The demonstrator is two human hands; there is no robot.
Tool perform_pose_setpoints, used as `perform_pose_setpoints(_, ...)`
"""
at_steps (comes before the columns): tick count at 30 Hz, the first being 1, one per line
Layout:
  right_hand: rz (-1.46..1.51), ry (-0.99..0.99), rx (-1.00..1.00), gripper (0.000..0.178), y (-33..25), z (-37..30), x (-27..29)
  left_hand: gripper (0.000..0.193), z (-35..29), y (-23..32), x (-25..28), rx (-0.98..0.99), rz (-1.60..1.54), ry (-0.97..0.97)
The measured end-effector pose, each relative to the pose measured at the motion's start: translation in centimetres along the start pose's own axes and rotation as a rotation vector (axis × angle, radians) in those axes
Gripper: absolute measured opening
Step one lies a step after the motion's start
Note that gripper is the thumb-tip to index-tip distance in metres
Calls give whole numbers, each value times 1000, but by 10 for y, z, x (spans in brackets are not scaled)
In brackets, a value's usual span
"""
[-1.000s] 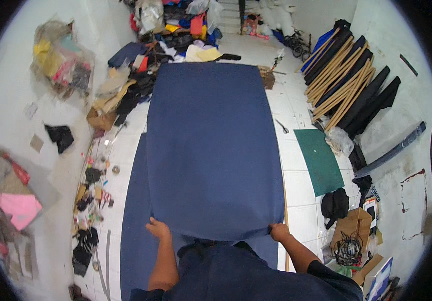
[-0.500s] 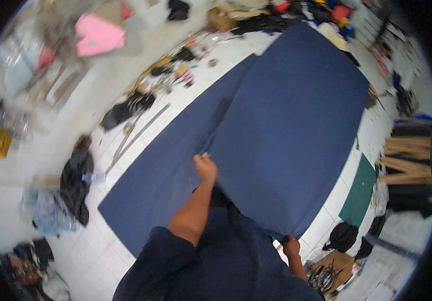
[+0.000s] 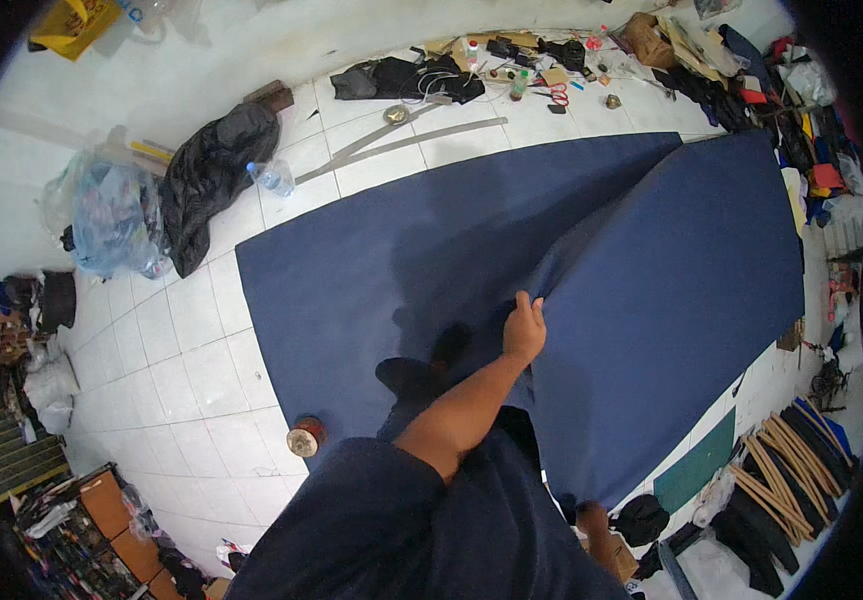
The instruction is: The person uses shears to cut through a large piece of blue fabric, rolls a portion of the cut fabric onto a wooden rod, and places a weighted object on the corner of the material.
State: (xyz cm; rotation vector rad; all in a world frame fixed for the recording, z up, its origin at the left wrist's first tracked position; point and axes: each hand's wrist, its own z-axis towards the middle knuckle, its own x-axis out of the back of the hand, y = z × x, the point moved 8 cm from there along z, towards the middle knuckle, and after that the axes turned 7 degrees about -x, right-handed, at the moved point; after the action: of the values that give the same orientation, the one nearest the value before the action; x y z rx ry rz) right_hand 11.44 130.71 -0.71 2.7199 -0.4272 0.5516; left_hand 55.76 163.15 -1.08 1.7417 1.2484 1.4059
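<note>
Over tiles (image 3: 186, 370) spreads plain navy cloth (image 3: 671, 320), partly raised.

Plain navy blue across the sheet (image 3: 651, 320), with a darker navy on the sleeve (image 3: 341, 490). White on the floor tiles (image 3: 191, 370), patterned with a grid of thin grey joints; dark green on the flat mat (image 3: 696, 462), light tan on the poles (image 3: 773, 502), grey on the long strip (image 3: 441, 136). Black on the crumpled bundle (image 3: 216, 165), translucent blue on the bulging bag (image 3: 116, 210), red on the scissor handles (image 3: 559, 92).
</note>
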Motion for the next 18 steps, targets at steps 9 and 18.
perform_pose_setpoints(9,-9,-138,-8,42,-119,2,-127,31,-28,-69,114,-107,127,-69)
perform_pose_setpoints(18,577,215,-368,20,-213,-134,-200,36,-78,-87,210,-143,27,-26)
